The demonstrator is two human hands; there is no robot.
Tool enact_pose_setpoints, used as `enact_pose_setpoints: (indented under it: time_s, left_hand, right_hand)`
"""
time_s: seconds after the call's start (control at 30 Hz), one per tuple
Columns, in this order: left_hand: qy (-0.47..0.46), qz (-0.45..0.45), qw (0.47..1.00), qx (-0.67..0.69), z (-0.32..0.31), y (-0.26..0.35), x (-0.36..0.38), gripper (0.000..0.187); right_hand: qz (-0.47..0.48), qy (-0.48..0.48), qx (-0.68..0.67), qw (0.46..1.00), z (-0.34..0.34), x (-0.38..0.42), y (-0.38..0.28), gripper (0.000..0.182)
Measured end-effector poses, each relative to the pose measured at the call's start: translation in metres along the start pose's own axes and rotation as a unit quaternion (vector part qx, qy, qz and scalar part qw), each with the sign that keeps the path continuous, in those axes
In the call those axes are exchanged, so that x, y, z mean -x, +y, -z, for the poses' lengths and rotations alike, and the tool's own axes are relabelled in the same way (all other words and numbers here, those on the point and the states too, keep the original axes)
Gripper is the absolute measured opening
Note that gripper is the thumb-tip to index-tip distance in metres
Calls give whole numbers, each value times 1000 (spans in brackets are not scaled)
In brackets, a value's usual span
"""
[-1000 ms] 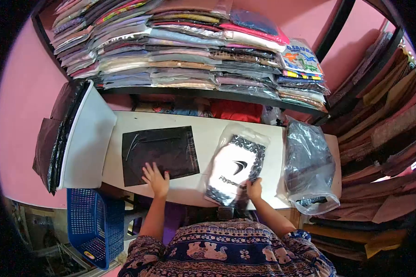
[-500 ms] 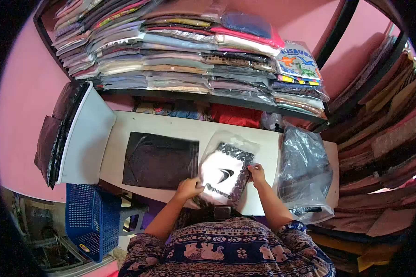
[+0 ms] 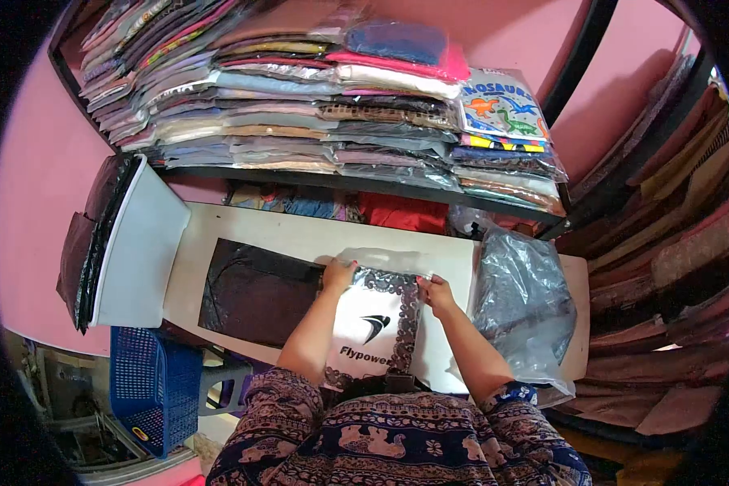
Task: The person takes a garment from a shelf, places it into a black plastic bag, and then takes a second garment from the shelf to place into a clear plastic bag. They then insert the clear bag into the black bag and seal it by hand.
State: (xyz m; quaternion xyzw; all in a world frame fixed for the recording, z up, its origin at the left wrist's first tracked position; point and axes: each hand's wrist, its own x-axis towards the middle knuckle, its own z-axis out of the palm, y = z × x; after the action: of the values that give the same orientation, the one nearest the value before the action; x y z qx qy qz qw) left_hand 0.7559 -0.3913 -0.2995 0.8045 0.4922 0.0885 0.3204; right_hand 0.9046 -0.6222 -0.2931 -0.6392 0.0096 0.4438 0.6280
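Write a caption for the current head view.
Left hand and right hand hold the far edge of a plastic-wrapped "Flypower" item beside a flat black bag on a pale table.

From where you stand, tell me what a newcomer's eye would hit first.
Probably the white Flypower pack on the table, left hand and right hand at its top corners. Next, the stacks of bagged clothes on the shelf above, a dinosaur print at right. Then the blue basket, lower left.

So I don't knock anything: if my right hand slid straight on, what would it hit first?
Beyond the bagged item it touches, your right hand would probably meet the red cloth below the shelf, though depth is unclear.
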Motion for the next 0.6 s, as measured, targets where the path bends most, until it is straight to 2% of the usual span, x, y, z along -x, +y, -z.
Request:
enact_pose_setpoints:
  time_s: [0.07,0.1,0.13,0.2,0.3,0.33,0.4,0.43,0.47,0.5,0.53,0.6]
  left_hand:
    - [-90,67,987,118,2,-8,-14,56]
    - [-178,86,935,296,31,12,-1,40]
    - [-175,80,935,297,57,28,12,40]
    - [-153,-4,834,531,103,58,40,19]
    - [-115,-116,807,568,169,100,80,10]
    - [-63,-141,808,568,179,109,88,10]
    - [23,-183,865,467,205,116,104,10]
    - [29,-190,864,466,216,121,115,10]
    - [40,-240,847,472,225,124,128,10]
    - [50,-286,830,477,229,124,136,10]
    - [55,-284,830,477,231,122,139,10]
    - [87,-240,879,404,235,116,141,12]
  right_hand:
    - [36,-22,-37,998,-3,25,-33,4]
    - [46,-5,-29,999,-9,43,-54,1]
    - [52,-7,-30,998,-8,55,-72,1]
    - [177,-34,-33,983,-4,76,-103,5]
    - [326,-63,35,942,-3,108,-150,10]
    - [362,-65,60,928,-4,118,-164,11]
    - [377,-92,78,918,-12,151,-193,9]
    - [439,-79,94,890,-14,163,-204,10]
    - [499,-65,110,857,-16,173,-213,11]
    - [522,-70,103,844,-16,181,-217,10]
    - [522,-76,104,844,-17,186,-219,10]
    - [478,-71,195,853,-21,192,-223,10]
